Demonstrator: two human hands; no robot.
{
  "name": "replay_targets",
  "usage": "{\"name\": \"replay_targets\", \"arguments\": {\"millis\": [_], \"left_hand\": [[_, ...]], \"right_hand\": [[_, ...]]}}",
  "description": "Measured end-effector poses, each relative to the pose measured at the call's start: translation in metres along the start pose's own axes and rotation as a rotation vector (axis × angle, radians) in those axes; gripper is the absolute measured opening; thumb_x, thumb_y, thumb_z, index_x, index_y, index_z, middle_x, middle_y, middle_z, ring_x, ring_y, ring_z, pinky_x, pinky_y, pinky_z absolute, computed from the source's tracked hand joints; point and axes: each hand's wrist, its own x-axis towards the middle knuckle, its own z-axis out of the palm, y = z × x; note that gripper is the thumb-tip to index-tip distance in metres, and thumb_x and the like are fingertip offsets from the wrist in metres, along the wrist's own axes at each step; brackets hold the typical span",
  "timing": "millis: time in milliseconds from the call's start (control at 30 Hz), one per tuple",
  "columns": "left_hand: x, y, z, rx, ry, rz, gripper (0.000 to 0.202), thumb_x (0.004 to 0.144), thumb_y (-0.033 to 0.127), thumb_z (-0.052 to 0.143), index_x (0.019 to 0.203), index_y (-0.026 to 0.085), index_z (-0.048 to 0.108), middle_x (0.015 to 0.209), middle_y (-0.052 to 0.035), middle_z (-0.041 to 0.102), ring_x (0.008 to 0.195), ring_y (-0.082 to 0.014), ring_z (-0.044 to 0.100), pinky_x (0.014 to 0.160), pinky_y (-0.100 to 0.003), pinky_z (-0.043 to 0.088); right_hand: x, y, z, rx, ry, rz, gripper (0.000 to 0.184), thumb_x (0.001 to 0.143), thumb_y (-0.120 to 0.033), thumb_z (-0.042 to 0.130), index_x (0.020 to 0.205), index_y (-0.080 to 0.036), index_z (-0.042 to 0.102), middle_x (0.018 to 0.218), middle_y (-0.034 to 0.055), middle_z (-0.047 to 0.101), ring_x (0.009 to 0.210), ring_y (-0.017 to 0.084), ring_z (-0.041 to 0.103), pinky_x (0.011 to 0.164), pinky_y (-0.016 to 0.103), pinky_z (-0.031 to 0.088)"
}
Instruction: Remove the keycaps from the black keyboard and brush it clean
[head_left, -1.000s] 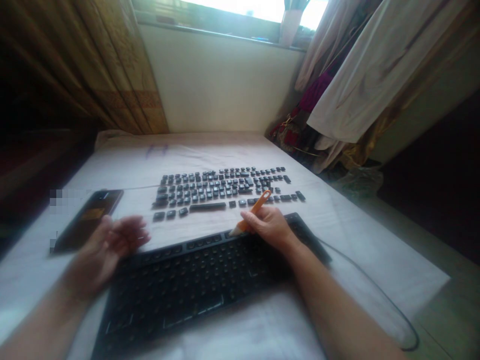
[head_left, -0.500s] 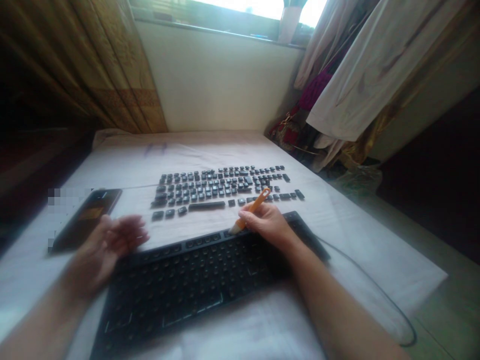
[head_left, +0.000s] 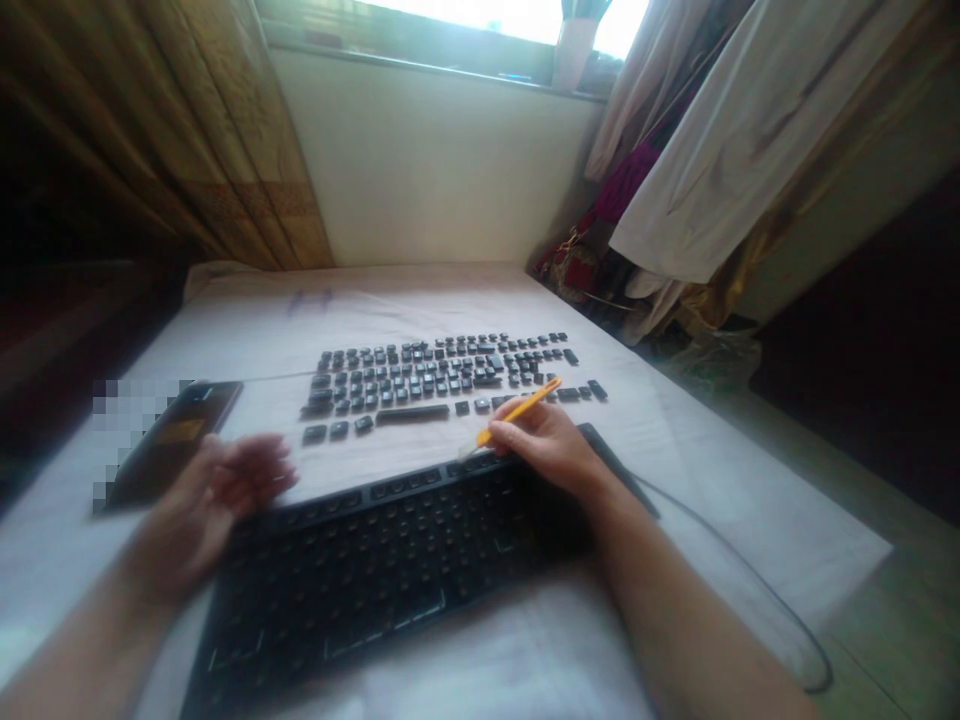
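A black keyboard base (head_left: 352, 570) with its keycaps off lies slanted in front of me. My right hand (head_left: 544, 445) pinches a brush (head_left: 525, 408) with an orange-yellow handle and pale bristles. The bristle end is at the base's far edge, by the top row of key slots; the handle tilts up to the right. At the base's upper left corner is my left hand (head_left: 244, 475), palm turned inward, fingers loosely curled and apart, with nothing in it. Several loose black keycaps (head_left: 424, 383) lie in rows beyond the base, and a long space bar (head_left: 411, 413) is among them.
A dark phone-like device (head_left: 176, 435) lies left of my left hand, with a thin cord at its far end. The keyboard's cable (head_left: 739, 555) runs over the white-sheeted surface (head_left: 750, 470) and its right edge. Curtains (head_left: 247, 150) and hanging clothes (head_left: 690, 180) flank the wall.
The brush has tipped lower to the right in my right hand, its bristles still at the base's far edge. My left hand has barely moved.
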Motion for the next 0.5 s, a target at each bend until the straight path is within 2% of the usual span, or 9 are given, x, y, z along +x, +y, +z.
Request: {"name": "replay_targets", "arguments": {"millis": [200, 333, 500], "left_hand": [[-0.0016, 0.0021, -0.0017, 0.001, 0.012, -0.013, 0.075, 0.028, 0.074, 0.089, 0.075, 0.017, 0.075, 0.075, -0.0067, 0.076, 0.072, -0.023, 0.072, 0.061, -0.028, 0.065], [-0.0017, 0.0028, -0.0023, 0.002, -0.014, -0.017, 0.08, 0.021, 0.072, 0.091, 0.077, 0.016, 0.076, 0.076, -0.0073, 0.076, 0.074, -0.0239, 0.072, 0.063, -0.028, 0.065], [0.0008, -0.0002, -0.0038, -0.004, -0.005, -0.016, 0.072, 0.036, 0.074, 0.088, 0.078, 0.017, 0.075, 0.078, -0.0075, 0.076, 0.076, -0.024, 0.072, 0.064, -0.028, 0.065]], "right_hand": [[-0.0008, 0.0053, -0.0026, -0.044, 0.028, 0.019, 0.028, 0.073, -0.044, 0.077, 0.073, -0.018, 0.066, 0.066, 0.0028, 0.072, 0.055, 0.013, 0.061, 0.056, 0.027, 0.049], [-0.0001, 0.0087, 0.0013, -0.062, 0.035, 0.027, 0.027, 0.073, -0.043, 0.077, 0.071, -0.018, 0.067, 0.065, 0.0038, 0.073, 0.054, 0.013, 0.061, 0.055, 0.028, 0.048], [0.0009, 0.0067, 0.0044, -0.059, 0.071, -0.001, 0.026, 0.074, -0.045, 0.075, 0.073, -0.019, 0.068, 0.063, 0.0023, 0.073, 0.055, 0.014, 0.061, 0.057, 0.028, 0.049]]}}
